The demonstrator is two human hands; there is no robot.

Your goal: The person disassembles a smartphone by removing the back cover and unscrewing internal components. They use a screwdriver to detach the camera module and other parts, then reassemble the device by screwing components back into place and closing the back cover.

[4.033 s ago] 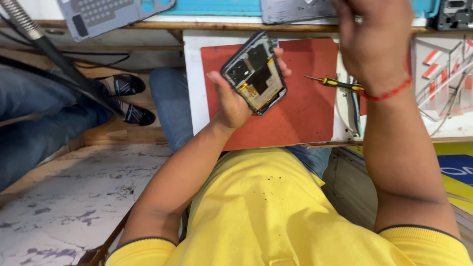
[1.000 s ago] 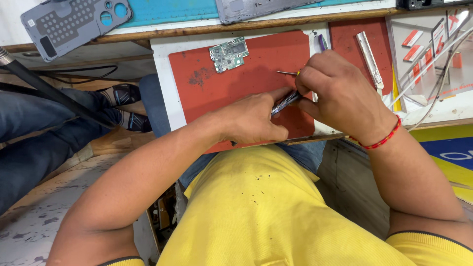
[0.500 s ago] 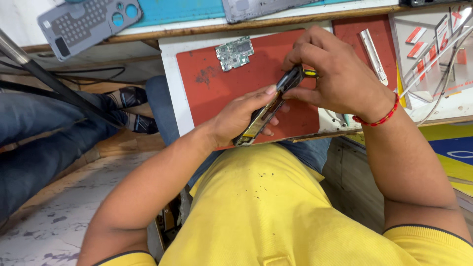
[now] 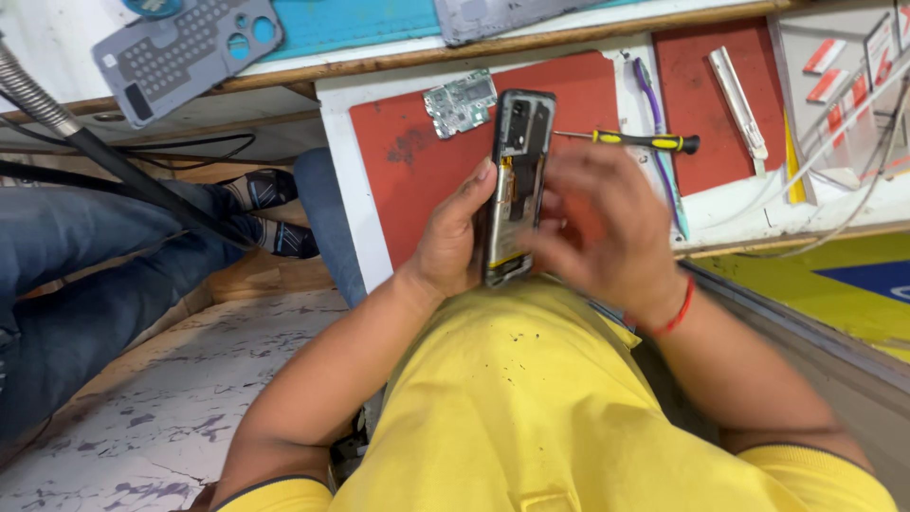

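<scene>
Phone (image 4: 517,185), back cover off and insides showing, stands nearly upright over the red mat (image 4: 398,171) at the worktop's near edge, clamped along its left side by the left hand (image 4: 453,242). The right hand (image 4: 607,223) is blurred just beside the phone's right edge, fingers spread; whether it touches or grips anything I cannot tell. A firm hold by the frame edges, thumb off the exposed parts, looks the sound way to work here, with the phone kept low over the mat so loose bits land there. A small green board (image 4: 460,102) lies on the mat, a yellow-handled screwdriver (image 4: 635,140) just right of the phone. Red-and-white flat packets (image 4: 829,57) sit at the far right; a grey back cover (image 4: 185,52) lies top left.
</scene>
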